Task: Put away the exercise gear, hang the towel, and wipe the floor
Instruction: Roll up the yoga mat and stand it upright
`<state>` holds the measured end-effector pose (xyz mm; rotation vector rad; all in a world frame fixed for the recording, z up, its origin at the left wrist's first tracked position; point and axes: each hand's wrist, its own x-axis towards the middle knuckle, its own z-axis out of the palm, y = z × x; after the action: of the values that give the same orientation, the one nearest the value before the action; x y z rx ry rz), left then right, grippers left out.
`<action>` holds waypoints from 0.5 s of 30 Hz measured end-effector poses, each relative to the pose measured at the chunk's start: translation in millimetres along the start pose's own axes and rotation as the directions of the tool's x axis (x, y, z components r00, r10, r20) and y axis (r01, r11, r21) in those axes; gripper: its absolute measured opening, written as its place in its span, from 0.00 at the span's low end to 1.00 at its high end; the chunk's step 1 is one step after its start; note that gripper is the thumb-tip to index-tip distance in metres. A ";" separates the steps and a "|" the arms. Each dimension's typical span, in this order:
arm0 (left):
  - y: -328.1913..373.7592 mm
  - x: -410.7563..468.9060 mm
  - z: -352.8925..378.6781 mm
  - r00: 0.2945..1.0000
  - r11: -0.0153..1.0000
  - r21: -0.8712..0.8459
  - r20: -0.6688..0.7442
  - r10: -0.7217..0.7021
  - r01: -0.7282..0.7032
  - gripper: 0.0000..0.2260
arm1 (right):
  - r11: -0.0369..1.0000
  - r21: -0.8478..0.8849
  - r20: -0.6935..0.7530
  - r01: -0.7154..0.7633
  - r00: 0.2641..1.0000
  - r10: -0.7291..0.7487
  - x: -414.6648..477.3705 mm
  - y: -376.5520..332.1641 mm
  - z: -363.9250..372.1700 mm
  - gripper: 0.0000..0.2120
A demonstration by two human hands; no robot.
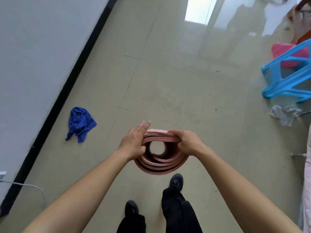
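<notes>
- One pink exercise mat (159, 163), rolled into a loose coil, stands on end in the near centre above the floor (168, 81); the open end faces up and several coil layers show.
- Two bare hands are on the roll's top. Left hand (133, 142): fingers stretched out flat against the left side of the coil, thumb hooked at the rim, not closed.
- Right hand (187, 141): fingers curled, pinching the far outer layers of the mat.
- One blue towel (80, 124), crumpled, lies on the floor left of the mat, near the black baseboard (55, 105).
- One grey rag (283, 115), crumpled, lies on the floor far right.
- One blue plastic stool (286, 78) at right edge; one pink item (282, 51) behind it.
- Two dark shoes (175, 182) below the roll.
</notes>
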<state>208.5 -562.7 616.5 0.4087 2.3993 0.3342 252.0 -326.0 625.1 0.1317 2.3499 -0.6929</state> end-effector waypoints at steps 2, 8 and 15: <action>30.2 0.1 -47.6 0.996 0.999 -0.020 0.070 0.052 -0.050 0.36 | 0.998 -0.035 -0.050 0.058 0.997 -0.060 -10.2 -10.7 -54.0 0.31; 99.9 14.7 -174.9 0.941 0.963 -0.264 -0.336 -0.044 -0.049 0.28 | 0.987 0.080 -0.382 0.141 0.919 -0.100 -18.9 -39.1 -196.2 0.24; 138.1 107.5 -315.4 0.731 0.875 -0.473 -0.633 -0.257 -0.102 0.16 | 0.918 0.395 -0.322 0.032 0.941 0.106 53.7 -70.0 -348.5 0.41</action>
<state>-49.1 -436.8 835.5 -0.0889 2.8809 1.1989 -10.7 -211.6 842.1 0.5107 2.4848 -1.2048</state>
